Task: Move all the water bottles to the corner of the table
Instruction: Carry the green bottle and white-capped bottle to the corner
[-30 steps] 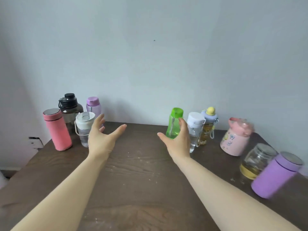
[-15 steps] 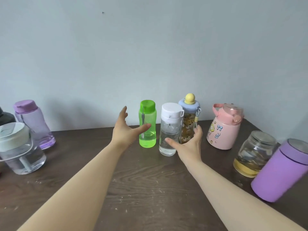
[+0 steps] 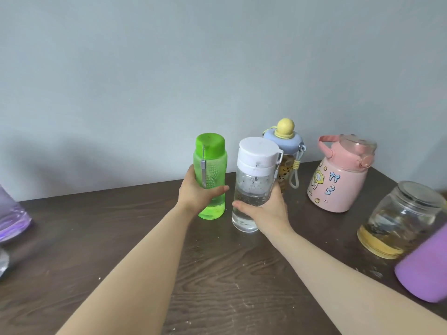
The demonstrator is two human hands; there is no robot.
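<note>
My left hand (image 3: 197, 194) is wrapped around the lower half of the green bottle (image 3: 211, 163), which stands upright near the wall. My right hand (image 3: 264, 207) grips the clear bottle with the white cap (image 3: 255, 175) just to its right. Behind that one stands a bottle with a blue lid and yellow knob (image 3: 285, 139), partly hidden. Further right are a pink cartoon bottle (image 3: 338, 180), a glass jar with yellow liquid (image 3: 399, 221) and a purple flask (image 3: 425, 269). A pale purple bottle (image 3: 12, 218) is cut off at the left edge.
The dark wooden table (image 3: 217, 274) meets a pale blue-grey wall (image 3: 217, 68) at the back. The table's right back corner lies behind the pink bottle. A blurred clear object (image 3: 3, 262) shows at the far left edge.
Both hands were open and reaching; now the left has closed on the green bottle and the right on the white-capped bottle. The view has swung right and nearer.
</note>
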